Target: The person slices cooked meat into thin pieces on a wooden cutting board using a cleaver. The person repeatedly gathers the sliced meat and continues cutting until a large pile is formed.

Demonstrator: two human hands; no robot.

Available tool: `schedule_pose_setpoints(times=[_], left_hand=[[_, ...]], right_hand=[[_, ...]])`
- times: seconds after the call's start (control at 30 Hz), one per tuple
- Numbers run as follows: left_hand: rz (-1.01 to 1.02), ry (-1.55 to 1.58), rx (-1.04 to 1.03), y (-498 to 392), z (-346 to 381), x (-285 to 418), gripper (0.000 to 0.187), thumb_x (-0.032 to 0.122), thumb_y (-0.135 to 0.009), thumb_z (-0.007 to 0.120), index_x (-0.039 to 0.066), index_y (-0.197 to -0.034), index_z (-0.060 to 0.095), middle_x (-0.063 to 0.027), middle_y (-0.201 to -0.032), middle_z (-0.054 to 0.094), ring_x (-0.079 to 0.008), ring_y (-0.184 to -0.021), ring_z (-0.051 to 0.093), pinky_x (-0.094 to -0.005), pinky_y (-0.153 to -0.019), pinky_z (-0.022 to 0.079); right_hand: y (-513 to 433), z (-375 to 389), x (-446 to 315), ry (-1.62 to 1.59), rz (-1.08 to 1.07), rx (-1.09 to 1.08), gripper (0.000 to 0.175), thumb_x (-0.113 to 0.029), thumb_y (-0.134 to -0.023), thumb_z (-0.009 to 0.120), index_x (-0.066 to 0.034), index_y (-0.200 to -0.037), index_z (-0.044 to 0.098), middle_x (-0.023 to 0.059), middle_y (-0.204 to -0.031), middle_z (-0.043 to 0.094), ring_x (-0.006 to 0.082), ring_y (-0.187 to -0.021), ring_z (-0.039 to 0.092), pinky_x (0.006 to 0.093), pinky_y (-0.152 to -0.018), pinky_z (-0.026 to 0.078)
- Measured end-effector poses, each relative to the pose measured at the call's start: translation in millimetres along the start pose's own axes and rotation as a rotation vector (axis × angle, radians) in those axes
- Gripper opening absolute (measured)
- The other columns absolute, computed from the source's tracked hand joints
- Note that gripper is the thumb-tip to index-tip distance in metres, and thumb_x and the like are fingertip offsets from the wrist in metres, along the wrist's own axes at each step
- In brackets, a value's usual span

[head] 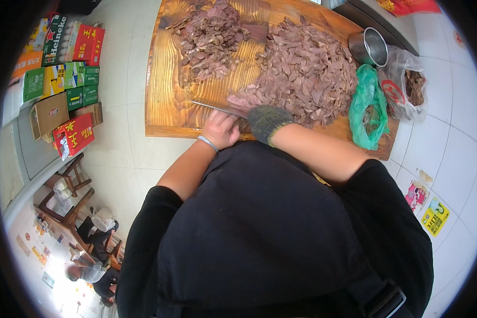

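Observation:
My right hand point(268, 122), in a dark green-grey knitted glove, is closed around the near end of a knife point(212, 105); the handle is hidden in it. The thin blade points left across the wooden board. My bare left hand point(222, 129), with a pale bangle at the wrist, rests close against the near side of the blade, fingers curled. What lies under its fingers is hidden. A small dark piece point(244, 127) shows between the hands. Just beyond the blade lie fresh pinkish meat slices point(242, 100), meeting a large heap of sliced cooked meat point(306, 71).
A smaller heap of meat slices point(212, 39) sits at the board's far left. On the right stand a metal pot point(357, 45), a green plastic bag point(361, 95) and a clear bag with dark meat point(413, 89). Drink cartons point(73, 79) are stacked leftward; a person point(93, 274) sits beyond.

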State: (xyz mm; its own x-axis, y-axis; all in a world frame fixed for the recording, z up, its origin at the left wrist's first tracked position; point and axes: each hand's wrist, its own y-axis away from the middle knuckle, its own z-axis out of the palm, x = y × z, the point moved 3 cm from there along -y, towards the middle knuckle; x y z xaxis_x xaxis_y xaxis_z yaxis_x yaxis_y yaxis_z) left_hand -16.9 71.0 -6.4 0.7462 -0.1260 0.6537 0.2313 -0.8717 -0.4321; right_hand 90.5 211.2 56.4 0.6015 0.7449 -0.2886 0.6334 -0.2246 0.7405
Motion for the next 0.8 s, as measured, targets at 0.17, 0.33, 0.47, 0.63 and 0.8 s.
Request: schedule_pose_setpoints(times=[0.17, 0.33, 0.47, 0.63, 0.8], left_hand=[[-0.025, -0.071, 0.057, 0, 2, 1, 0.032, 0.007, -0.069, 0.071, 0.005, -0.101, 0.073, -0.0132, -0.102, 0.067, -0.0374, -0.096, 0.064, -0.0447, -0.087, 0.055], [0.009, -0.092, 0.126, 3, 6, 3, 0.024, 0.008, -0.07, 0.069, 0.004, -0.093, 0.071, -0.0149, -0.101, 0.067, -0.0389, -0.095, 0.062, -0.0471, -0.084, 0.052], [-0.018, -0.117, 0.097, 8, 8, 0, 0.028, 0.008, -0.068, 0.07, 0.005, -0.096, 0.072, -0.014, -0.1, 0.066, -0.0383, -0.095, 0.062, -0.0462, -0.084, 0.054], [-0.041, -0.116, 0.039, 9, 8, -4, 0.031, 0.009, -0.068, 0.071, 0.006, -0.1, 0.072, -0.0128, -0.101, 0.067, -0.0366, -0.097, 0.064, -0.0434, -0.086, 0.056], [-0.021, -0.063, 0.082, 8, 7, -1, 0.032, 0.006, -0.067, 0.069, 0.006, -0.1, 0.072, -0.0117, -0.102, 0.068, -0.0346, -0.095, 0.064, -0.0423, -0.086, 0.057]], right_hand=[[-25, 2, -16, -0.198, -0.181, 0.45, 0.039, -0.029, -0.092, 0.065, -0.0082, -0.124, 0.073, 0.0204, -0.12, 0.072, 0.0363, -0.11, 0.071, 0.0502, -0.096, 0.055], [-8, 3, -13, -0.022, -0.102, 0.118, 0.031, -0.026, -0.094, 0.061, -0.0088, -0.115, 0.076, 0.0203, -0.11, 0.075, 0.0372, -0.106, 0.072, 0.0507, -0.093, 0.056], [15, 0, -1, 0.075, 0.054, 0.024, 0.03, -0.023, -0.096, 0.057, -0.0041, -0.11, 0.075, 0.0223, -0.107, 0.075, 0.0369, -0.105, 0.073, 0.05, -0.09, 0.057], [0, -8, -19, -0.032, 0.005, 0.134, 0.034, -0.026, -0.094, 0.06, -0.0043, -0.114, 0.076, 0.0218, -0.113, 0.074, 0.0363, -0.107, 0.072, 0.0486, -0.092, 0.056], [8, -29, -9, -0.001, -0.089, 0.184, 0.034, -0.026, -0.091, 0.067, -0.005, -0.116, 0.075, 0.0202, -0.113, 0.074, 0.036, -0.106, 0.072, 0.0478, -0.092, 0.056]])
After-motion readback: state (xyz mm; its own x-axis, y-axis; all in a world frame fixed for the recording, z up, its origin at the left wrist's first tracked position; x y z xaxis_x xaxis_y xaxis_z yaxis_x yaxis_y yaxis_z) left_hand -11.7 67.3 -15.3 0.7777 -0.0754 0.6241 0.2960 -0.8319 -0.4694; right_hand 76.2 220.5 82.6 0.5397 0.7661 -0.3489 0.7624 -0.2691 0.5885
